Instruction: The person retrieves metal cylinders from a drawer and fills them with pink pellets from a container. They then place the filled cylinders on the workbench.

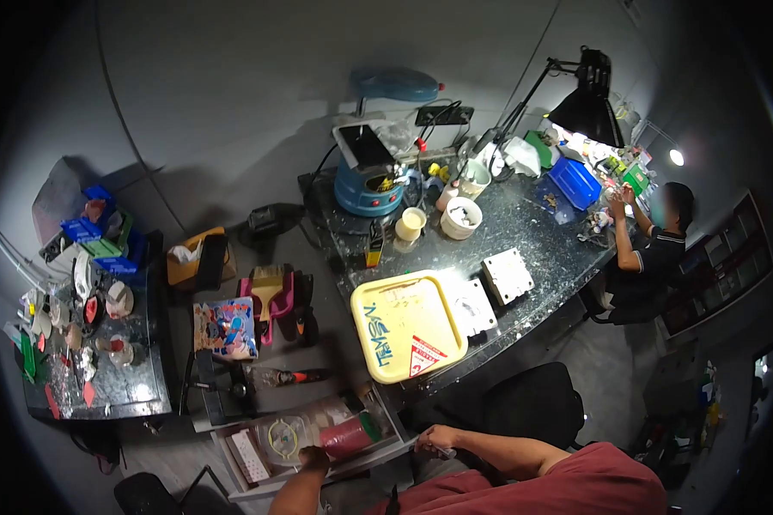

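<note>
Below the bench, a pulled-out drawer holds a long white box, a clear container with a yellow ring and a red jar with a green lid. My left hand is over the drawer's front edge, close to the clear container and the jar, its fingers dark and mostly hidden. To the drawer's right, my right hand is near my lap with its fingers closed around a small pale thing I cannot make out. Above the drawer, a yellow tray with blue lettering overhangs the bench corner.
The dark bench carries a blue machine, white tubs, metal blocks and a lamp. A person works at its far right. A black chair stands beside me. Left, a second bench holds small parts.
</note>
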